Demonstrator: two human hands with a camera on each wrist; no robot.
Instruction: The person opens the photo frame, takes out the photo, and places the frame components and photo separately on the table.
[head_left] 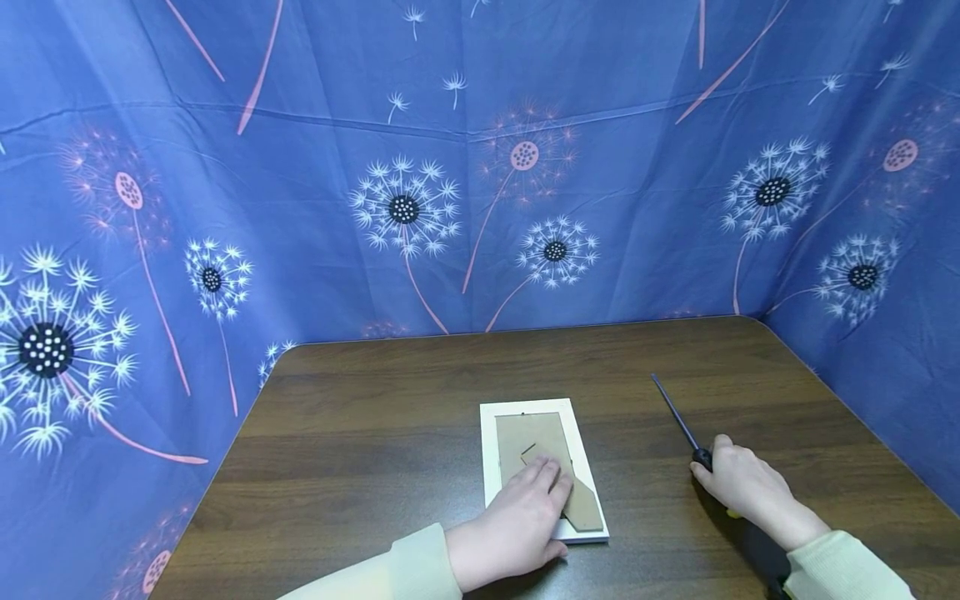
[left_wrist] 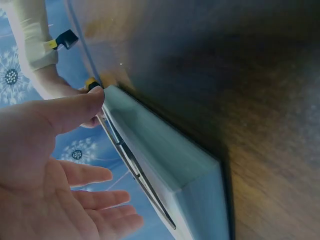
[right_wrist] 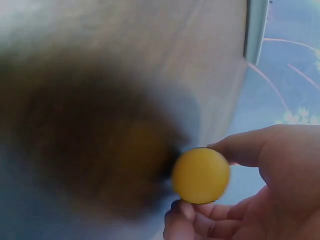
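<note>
A white picture frame [head_left: 490,450] lies face down on the table, its brown backing board [head_left: 516,433] and easel stand [head_left: 583,512] upward. My left hand [head_left: 513,521] rests over the lower part of the backing. In the left wrist view, the thumb lies at the frame's edge and the other fingers are fairly straight. To the right, my right hand [head_left: 750,485] grips a screwdriver [head_left: 678,417] by its dark handle, with the long shaft pointing away and to the left. The handle's round yellow end [right_wrist: 201,175] shows between thumb and fingers in the right wrist view.
The brown wood-grain table [head_left: 360,433] meets a blue dandelion-print cloth [head_left: 315,250] behind and at both sides. A dark shadow lies under the right forearm. Pale green sleeves [head_left: 427,562] cover both wrists.
</note>
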